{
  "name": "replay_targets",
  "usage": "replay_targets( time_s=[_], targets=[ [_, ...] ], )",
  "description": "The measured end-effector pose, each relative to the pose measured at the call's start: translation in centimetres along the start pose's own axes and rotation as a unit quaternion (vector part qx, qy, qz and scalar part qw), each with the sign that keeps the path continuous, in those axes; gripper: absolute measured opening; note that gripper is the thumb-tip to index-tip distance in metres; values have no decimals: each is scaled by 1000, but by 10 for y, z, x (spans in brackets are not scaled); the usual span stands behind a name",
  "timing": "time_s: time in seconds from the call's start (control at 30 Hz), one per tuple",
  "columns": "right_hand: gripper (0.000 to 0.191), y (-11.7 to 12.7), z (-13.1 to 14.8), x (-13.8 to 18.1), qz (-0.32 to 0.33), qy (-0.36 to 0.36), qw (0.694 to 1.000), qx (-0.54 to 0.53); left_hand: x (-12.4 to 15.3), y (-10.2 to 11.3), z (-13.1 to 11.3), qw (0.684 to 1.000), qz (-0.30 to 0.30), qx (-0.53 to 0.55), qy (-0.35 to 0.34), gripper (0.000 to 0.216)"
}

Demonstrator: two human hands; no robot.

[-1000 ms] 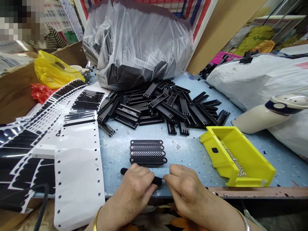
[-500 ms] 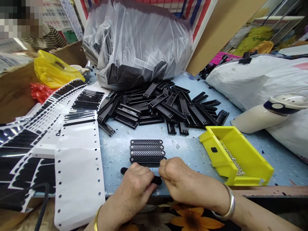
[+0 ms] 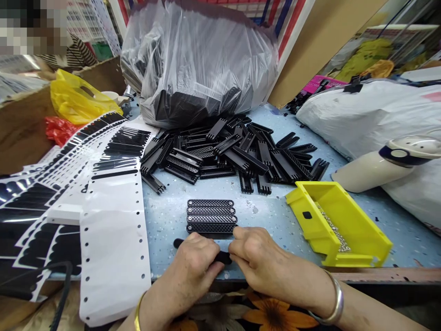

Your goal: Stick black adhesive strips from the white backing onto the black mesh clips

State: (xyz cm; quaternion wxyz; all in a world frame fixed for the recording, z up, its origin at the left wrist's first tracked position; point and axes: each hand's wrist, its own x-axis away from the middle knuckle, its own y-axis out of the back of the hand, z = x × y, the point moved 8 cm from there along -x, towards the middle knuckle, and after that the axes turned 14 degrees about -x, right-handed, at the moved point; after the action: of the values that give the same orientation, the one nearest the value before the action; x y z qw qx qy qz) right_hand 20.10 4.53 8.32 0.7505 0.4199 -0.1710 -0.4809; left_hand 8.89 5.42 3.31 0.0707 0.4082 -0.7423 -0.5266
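My left hand [image 3: 196, 257] is closed around a flat black bar with rounded ends [image 3: 225, 257], held low over the table's front edge. Both tips of the bar stick out past the fingers, while its middle is hidden. Against the right tip is my right hand [image 3: 253, 253], its fingers pinched together; what lies between them is hidden. Just beyond both hands, several black bars with a mesh pattern and small round metal spots at their ends [image 3: 211, 219] lie side by side in a stack-like row.
Behind the row spreads a heap of black slotted pieces [image 3: 237, 151], backed by a large clear plastic bag [image 3: 203, 59]. Sheets of black stickers [image 3: 113, 257] cover the left side. At right are a yellow bin [image 3: 365, 230] with small metal parts and a pale bottle [image 3: 374, 170].
My right hand's fingers have shifted slightly lower against the bar's right tip. My left hand keeps its hold, and the row of mesh bars is unchanged; the view has shifted slightly.
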Motion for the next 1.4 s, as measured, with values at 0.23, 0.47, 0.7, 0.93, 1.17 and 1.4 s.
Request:
replay_targets(
  time_s=[0.23, 0.47, 0.7, 0.93, 1.17, 1.4],
  targets=[
    [29, -6, -4, -4, 14, -12, 1000, 14, -1, 2, -1, 1000, -8, 3, -4, 13],
    [23, -15, -14, -15, 83, -70, 994, 12, -2, 1, 0, 1000, -8, 8, -6, 13],
    [24, -37, -37, -36, 230, -241, 933, -136, -2, -1, 1, 1000, 11, 8, -6, 13],
    [23, -16, -37, -12, 102, -162, 971, -142, -2, 1, 0, 1000, 3, -14, -5, 9],
    [24, -16, -43, 29, -39, -111, 978, -174, -4, 5, -4, 1000, -2, -12, -4, 7],
    [27, -14, -31, 37, -113, -72, 980, -145, -4, 3, -5, 1000, -2, -10, -11, 10]
  ],
)
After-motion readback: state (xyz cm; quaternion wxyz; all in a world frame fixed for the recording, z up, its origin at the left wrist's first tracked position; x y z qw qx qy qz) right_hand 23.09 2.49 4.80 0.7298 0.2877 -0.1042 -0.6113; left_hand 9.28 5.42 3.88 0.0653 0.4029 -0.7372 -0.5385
